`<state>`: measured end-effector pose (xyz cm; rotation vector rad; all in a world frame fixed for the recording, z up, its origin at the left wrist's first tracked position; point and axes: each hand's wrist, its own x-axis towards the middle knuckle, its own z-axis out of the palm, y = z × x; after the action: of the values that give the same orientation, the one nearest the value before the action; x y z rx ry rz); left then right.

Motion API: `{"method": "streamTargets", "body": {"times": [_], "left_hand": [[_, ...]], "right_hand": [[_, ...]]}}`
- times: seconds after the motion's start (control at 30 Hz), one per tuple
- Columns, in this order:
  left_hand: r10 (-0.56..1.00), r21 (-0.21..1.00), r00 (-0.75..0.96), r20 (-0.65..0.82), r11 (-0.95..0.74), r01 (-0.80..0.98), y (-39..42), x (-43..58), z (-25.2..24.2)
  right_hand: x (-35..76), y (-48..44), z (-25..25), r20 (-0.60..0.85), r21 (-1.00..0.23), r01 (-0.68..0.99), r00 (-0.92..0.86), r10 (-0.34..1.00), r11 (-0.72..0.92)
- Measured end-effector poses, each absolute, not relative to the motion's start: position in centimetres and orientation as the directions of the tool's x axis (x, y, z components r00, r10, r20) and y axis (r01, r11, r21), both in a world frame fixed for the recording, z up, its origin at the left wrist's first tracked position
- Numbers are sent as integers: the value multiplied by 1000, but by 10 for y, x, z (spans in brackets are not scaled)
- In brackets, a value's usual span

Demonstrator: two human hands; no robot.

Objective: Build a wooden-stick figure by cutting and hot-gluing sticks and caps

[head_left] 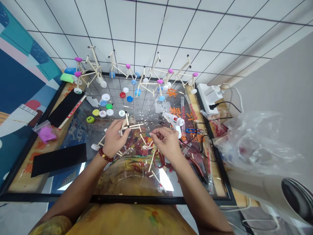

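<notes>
My left hand (113, 138) is closed around a small frame of pale wooden sticks (134, 126), tipped with black at its upper end. The frame points to the right, above the glass tabletop. Facing it, my right hand (166, 142) has thumb and fingertips pinched together, a little apart from the frame; whatever is between them is too small to make out. Just behind the right hand lies a white glue gun (173, 121). Loose wooden sticks (151, 161) and red-handled scissors (159, 160) are below the hands. A white bottle cap (95, 147) touches sticks beside my left wrist.
Several stick bicycle models (146, 83) with cap wheels and pink seats line the back. Coloured bottle caps (109, 106) lie at centre left, black sheets (58, 160) further left. A power strip (207, 98), dark cables and plastic bags (254, 143) occupy the right. Pliers (198, 168) lie near the right forearm.
</notes>
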<state>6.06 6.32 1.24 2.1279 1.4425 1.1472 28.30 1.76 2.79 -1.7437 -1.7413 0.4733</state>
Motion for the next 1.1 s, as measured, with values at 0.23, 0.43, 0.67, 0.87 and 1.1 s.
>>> {"method": "streamTargets", "body": {"times": [0.23,0.43,0.67,0.87,1.1], "left_hand": [[869,638,150,472,-454,622,62,61,11],[872,654,143,467,-450,608,62,62,12],[901,712,71,429,-385,587,65,61,9],[864,737,18,504,-440,513,58,58,8],[804,731,26,594,-553,399,53,61,12]], "right_hand": [[290,6,35,176,-654,755,98,979,42],[297,-7,39,210,-650,757,106,972,58],[285,11,31,149,-617,770,-84,985,159],[271,32,15,35,-902,432,75,997,-1],[261,30,10,-95,-975,193,83,992,-109]]}}
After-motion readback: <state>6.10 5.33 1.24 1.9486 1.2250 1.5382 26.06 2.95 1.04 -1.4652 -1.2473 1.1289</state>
